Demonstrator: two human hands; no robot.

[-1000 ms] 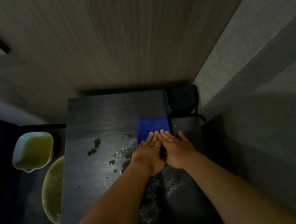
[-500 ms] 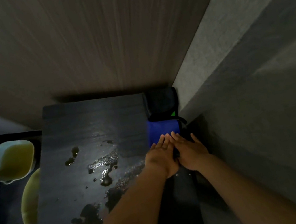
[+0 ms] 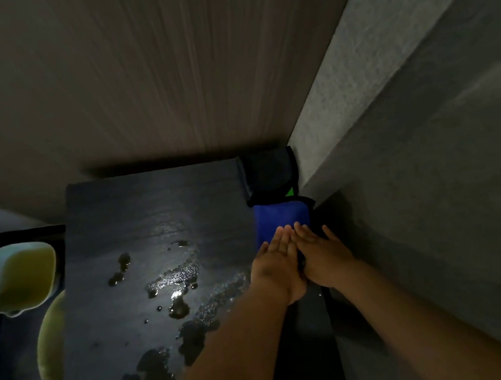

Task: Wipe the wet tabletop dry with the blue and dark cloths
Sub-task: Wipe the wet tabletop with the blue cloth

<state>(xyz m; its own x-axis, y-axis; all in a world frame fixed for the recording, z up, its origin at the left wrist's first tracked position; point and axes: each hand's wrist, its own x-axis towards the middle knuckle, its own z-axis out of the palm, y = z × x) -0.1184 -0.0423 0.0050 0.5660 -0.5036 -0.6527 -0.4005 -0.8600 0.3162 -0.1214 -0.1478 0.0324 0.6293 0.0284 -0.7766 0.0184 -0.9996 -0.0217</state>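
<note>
The table [image 3: 153, 204] is dark grey, the blue cloth [image 3: 281, 217] vivid, the dark cloth [image 3: 269, 170] black with a green tag [image 3: 289, 191]; the wall [image 3: 160, 73] behind is brown with fine vertical streaks.

Body in view: 2 arms. L hand [image 3: 278, 267] + R hand [image 3: 324, 257]: bare, uncovered to fingertips. L forearm [image 3: 234, 355] + R forearm [image 3: 425, 326]: bare skin all the way to btm frame edge, smooth contour, look wider nearer cam (wide-angle lens). Low light + blur, so nails and fine surface detail can't be made out.
</note>
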